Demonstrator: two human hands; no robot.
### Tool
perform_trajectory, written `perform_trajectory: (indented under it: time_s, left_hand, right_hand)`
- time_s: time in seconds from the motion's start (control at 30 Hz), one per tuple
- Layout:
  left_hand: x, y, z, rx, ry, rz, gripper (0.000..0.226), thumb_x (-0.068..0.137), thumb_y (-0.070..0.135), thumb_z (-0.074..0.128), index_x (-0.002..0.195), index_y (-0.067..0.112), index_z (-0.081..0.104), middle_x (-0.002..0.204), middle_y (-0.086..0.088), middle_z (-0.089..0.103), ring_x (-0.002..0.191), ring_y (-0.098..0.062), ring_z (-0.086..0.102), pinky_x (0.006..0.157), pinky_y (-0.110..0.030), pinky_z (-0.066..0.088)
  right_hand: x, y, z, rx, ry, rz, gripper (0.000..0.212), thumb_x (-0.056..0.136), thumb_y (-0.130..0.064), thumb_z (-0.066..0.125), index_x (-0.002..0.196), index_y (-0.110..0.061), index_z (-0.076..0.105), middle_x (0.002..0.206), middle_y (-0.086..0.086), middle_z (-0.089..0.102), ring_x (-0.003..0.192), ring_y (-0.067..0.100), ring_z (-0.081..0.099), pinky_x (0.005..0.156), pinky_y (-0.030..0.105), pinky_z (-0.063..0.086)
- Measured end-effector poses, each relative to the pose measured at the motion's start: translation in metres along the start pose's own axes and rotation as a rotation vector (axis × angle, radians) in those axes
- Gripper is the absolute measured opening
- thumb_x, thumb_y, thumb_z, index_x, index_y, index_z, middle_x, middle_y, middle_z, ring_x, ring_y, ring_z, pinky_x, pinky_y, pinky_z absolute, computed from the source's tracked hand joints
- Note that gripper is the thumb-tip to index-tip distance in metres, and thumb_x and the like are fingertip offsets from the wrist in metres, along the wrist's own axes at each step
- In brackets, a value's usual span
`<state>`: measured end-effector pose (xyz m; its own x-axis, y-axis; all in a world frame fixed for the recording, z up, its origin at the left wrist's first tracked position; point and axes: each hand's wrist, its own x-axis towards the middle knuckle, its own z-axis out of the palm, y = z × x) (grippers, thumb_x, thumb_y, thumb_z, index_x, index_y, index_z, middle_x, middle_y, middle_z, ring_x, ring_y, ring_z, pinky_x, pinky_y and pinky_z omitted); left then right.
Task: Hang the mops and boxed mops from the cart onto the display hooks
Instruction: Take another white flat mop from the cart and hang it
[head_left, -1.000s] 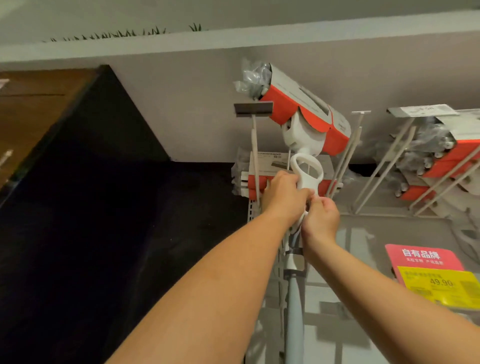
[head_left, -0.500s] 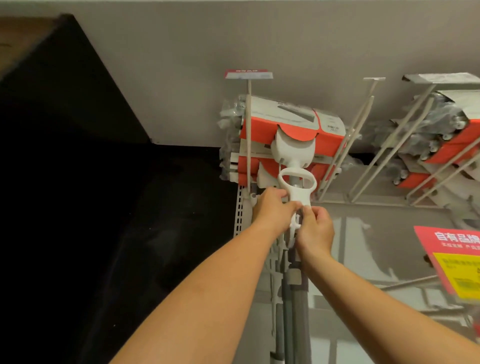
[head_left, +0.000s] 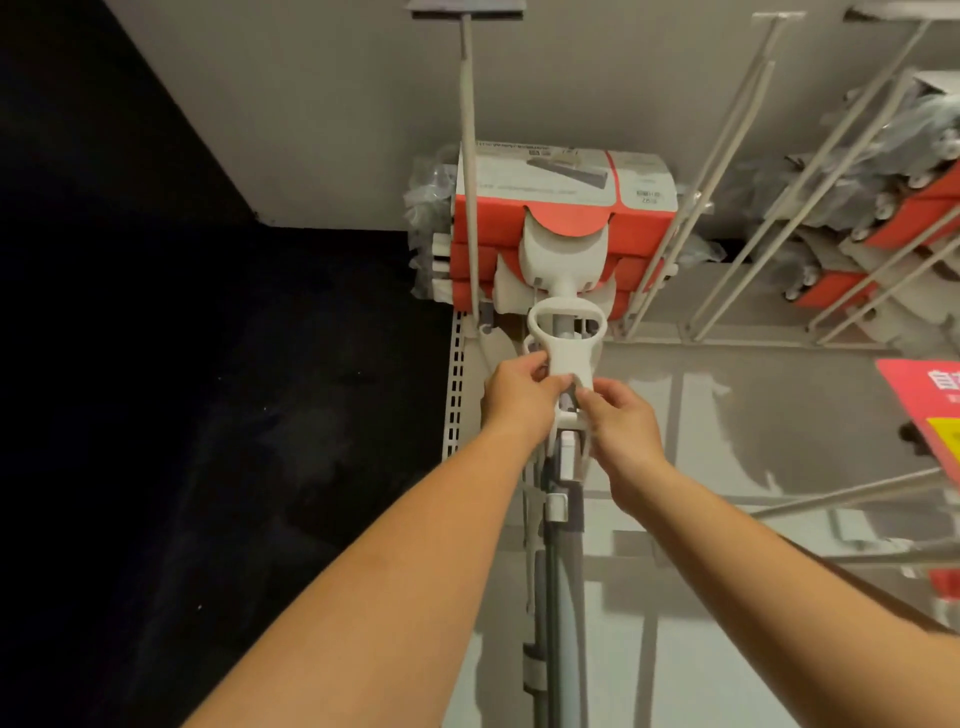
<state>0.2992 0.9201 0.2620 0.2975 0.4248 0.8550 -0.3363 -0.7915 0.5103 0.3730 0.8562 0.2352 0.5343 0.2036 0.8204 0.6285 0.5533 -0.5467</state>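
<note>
Hands meet at the white mop handle loop (head_left: 566, 338) under the stacked red mop boxes (head_left: 563, 208). Left hand (head_left: 519, 397) pinches its left side. Right hand (head_left: 621, 415) pinches its lower right edge, beside the display hook (head_left: 469, 171).

One wide head-worn camera looks forward, close to the display hooks (head_left: 468, 104).

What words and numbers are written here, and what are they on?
Pink sign: "自", big and white, then cut off by the picture's edge; the small line under it is blurred.
Yellow patch on that sign: too blurred to read.
Box: grey print and a small number label, too small to read.
Tag atop the hook: nothing readable.
</note>
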Motion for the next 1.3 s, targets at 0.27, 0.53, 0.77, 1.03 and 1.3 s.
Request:
perform_trajectory:
  time_s: [0.27,0.53,0.77,1.03,1.3]
  left_hand:
    - [-0.041,-0.008,-0.012,0.128,-0.133,0.064,0.061,0.09,0.002,0.058,0.14,0.036,0.046,0.121,0.003,0.062,0.102,-0.019,0.063,0.088,-0.036,0.054]
    - [-0.096,0.018,-0.046,0.712,-0.321,0.069,0.062,0.091,0.012,0.058,0.146,0.029,0.037,0.124,0.0,0.058,0.113,-0.02,0.055,0.093,-0.035,0.048]
    - [-0.141,0.063,-0.051,1.156,-0.491,-0.127,0.048,0.09,0.026,0.061,0.137,0.025,0.05,0.128,-0.002,0.057,0.113,-0.023,0.056,0.093,-0.035,0.048]
    - [-0.22,0.113,-0.046,1.267,-0.521,-0.348,0.04,0.09,0.033,0.063,0.128,0.02,0.058,0.127,-0.002,0.058,0.112,-0.02,0.054,0.086,-0.029,0.043]
    - [-0.307,0.157,-0.062,1.368,-0.531,-0.609,0.042,0.093,0.035,0.06,0.131,0.019,0.056,0.131,-0.003,0.056,0.118,-0.022,0.053,0.092,-0.031,0.043]
  right_hand:
    - [-0.029,-0.002,-0.026,-0.488,-0.145,-0.177,0.036,0.096,-0.014,0.049,0.129,-0.025,0.056,0.09,-0.005,0.065,0.082,0.015,0.061,0.077,0.037,0.052]
    - [-0.072,-0.029,-0.035,-1.045,-0.28,-0.16,0.034,0.088,-0.02,0.056,0.122,-0.013,0.051,0.105,0.015,0.064,0.096,0.036,0.059,0.073,0.035,0.046]
    - [-0.104,-0.069,-0.058,-1.293,-0.654,-0.066,0.012,0.091,-0.022,0.053,0.098,-0.013,0.056,0.094,0.008,0.056,0.079,0.024,0.053,0.067,0.03,0.042]
    - [-0.163,-0.098,-0.1,-1.211,-0.895,-0.071,0.02,0.094,-0.022,0.051,0.079,-0.008,0.05,0.07,0.006,0.048,0.057,0.016,0.046,0.052,0.026,0.041]
    - [-0.231,-0.102,-0.12,-1.122,-1.034,-0.191,0.013,0.089,-0.023,0.052,0.087,-0.01,0.056,0.078,0.006,0.053,0.076,0.024,0.057,0.066,0.032,0.047]
